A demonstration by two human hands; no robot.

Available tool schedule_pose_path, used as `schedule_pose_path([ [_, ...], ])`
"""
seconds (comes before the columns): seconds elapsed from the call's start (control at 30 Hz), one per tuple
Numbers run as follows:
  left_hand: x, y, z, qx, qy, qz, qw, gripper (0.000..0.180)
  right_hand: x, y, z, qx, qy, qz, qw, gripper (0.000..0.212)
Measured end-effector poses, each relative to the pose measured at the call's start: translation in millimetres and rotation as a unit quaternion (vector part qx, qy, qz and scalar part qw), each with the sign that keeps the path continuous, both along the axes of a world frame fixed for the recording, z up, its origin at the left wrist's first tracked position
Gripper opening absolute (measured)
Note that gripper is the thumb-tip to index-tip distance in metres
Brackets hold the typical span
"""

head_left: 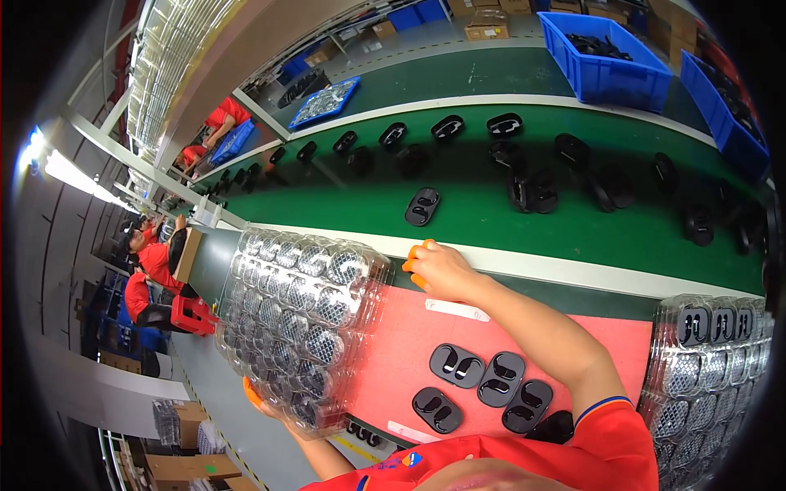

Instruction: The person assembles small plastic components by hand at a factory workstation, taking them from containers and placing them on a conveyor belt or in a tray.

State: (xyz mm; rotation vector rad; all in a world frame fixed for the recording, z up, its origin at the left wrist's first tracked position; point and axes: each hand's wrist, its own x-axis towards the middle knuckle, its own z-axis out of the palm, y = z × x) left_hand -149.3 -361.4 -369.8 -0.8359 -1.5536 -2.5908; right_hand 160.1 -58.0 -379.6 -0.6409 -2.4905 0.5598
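Observation:
My left hand point(255, 396), with orange finger covers, grips the near left edge of a clear plastic blister tray point(288, 307); most of its fingers are hidden. The tray has rows of round cups and lies tilted left of a red mat point(385, 360). Close to the tray's right edge, my right hand point(442, 272) is bent with its orange-covered fingertips apart, and nothing shows between them. On the mat lie several dark oval cases point(501, 379) with two glossy hook-shaped parts in each. One similar case point(422, 206) sits on the green belt beyond my right hand.
The green conveyor belt point(491, 233) carries several black cases along its far side. Another stack of clear trays point(688, 372) stands at the right, with cases in some cups. Blue bins point(622, 82) stand behind the belt. People in red point(155, 262) work at the far left.

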Motion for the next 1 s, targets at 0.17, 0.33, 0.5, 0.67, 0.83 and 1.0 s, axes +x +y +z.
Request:
schedule_pose_path([
  [0.17, -2.6, -0.4, -0.1, 0.001, -0.009, -0.017, 1.0, 0.044, -2.4, 0.9, -2.5, 0.0, 0.002, -0.001, 1.0, 0.023],
  [0.33, -2.3, -0.8, -1.3, 0.005, -0.02, -0.03, 0.999, 0.044, -2.3, 1.4, -2.1, 0.0, -0.002, -0.001, 1.0, 0.024],
  [0.5, -3.8, -2.2, -2.1, 0.012, -0.031, -0.043, 0.999, 0.044, -4.5, 2.2, -4.6, 0.005, 0.005, -0.001, 1.0, 0.024],
  [0.67, -7.9, -2.8, -7.2, 0.018, -0.044, -0.06, 0.997, 0.044, -4.6, 3.0, -4.8, -0.009, 0.005, -0.001, 1.0, 0.023],
  [0.83, -93.6, -69.8, -25.5, -0.086, 0.016, 0.056, 0.995, 0.035, -1.6, 22.5, 13.2, -0.089, 0.004, -0.091, 0.992, 0.029],
  [1.0, -72.9, -42.6, 47.4, -0.165, 0.183, 0.329, 0.912, 0.031, 17.2, 56.0, -11.8, -0.001, 0.112, -0.231, 0.967, 0.046],
])
